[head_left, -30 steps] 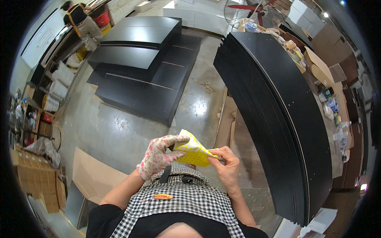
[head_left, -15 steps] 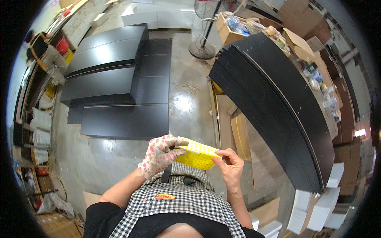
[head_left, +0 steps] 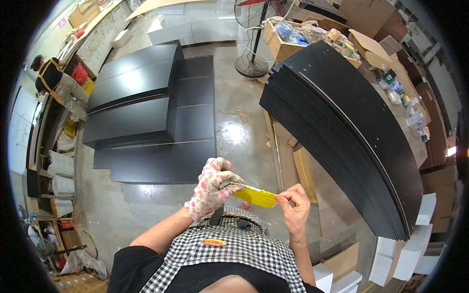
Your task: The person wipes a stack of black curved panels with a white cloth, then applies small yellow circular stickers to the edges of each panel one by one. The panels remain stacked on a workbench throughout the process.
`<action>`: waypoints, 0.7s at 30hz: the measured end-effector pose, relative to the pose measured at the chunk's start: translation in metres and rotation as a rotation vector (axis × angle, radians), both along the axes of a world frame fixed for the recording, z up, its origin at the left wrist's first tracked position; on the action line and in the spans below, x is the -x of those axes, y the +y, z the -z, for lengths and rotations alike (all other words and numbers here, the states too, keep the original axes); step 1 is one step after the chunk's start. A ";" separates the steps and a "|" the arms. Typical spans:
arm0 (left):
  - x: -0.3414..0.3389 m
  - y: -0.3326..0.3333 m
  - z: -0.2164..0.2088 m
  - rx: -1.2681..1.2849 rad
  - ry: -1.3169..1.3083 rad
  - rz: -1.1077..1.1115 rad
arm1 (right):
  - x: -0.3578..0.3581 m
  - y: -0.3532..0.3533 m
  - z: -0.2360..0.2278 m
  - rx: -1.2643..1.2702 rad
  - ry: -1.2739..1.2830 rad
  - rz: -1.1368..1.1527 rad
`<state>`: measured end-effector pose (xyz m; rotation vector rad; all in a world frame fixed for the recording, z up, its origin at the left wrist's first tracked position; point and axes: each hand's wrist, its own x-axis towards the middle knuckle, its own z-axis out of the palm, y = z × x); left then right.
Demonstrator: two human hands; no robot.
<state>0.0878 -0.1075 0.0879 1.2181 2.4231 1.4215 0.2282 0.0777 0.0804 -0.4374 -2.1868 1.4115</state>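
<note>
In front of my apron I hold a small yellow sheet (head_left: 255, 197), which looks like a sheet of stickers, with rows of small dark marks. My left hand (head_left: 213, 188), in a white glove with pink flowers, is closed on its left end. The bare thumb and fingers of my right hand (head_left: 294, 205) pinch the right corner. The sheet is tilted, so its upper face shows only as a thin pale edge. The gloved fingers cover its left end.
Black panels (head_left: 161, 161) lie stacked ahead on the left. A tall stack of black boards (head_left: 342, 132) stands at my right. Beyond are a pedestal fan (head_left: 251, 66) and a wooden box (head_left: 278, 41) of plastic-wrapped items. Another person (head_left: 56, 83) stands far left by shelving.
The sheet has tipped so its striped upper face, seen before, is now almost edge-on. My gloved hand has turned and its fingers cover more of the left end. The whole view has shifted slightly.
</note>
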 end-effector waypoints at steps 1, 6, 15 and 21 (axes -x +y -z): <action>0.001 0.002 0.001 -0.041 0.021 0.004 | 0.001 0.002 0.002 0.029 0.000 -0.002; 0.003 0.015 0.011 -0.347 -0.857 0.132 | 0.004 0.016 0.012 0.244 0.002 0.017; -0.027 0.046 0.019 -0.665 -1.343 0.051 | 0.019 0.009 0.038 0.664 0.210 0.109; -0.018 0.059 0.023 -0.617 -1.339 -0.084 | 0.026 -0.009 0.044 0.500 0.191 0.203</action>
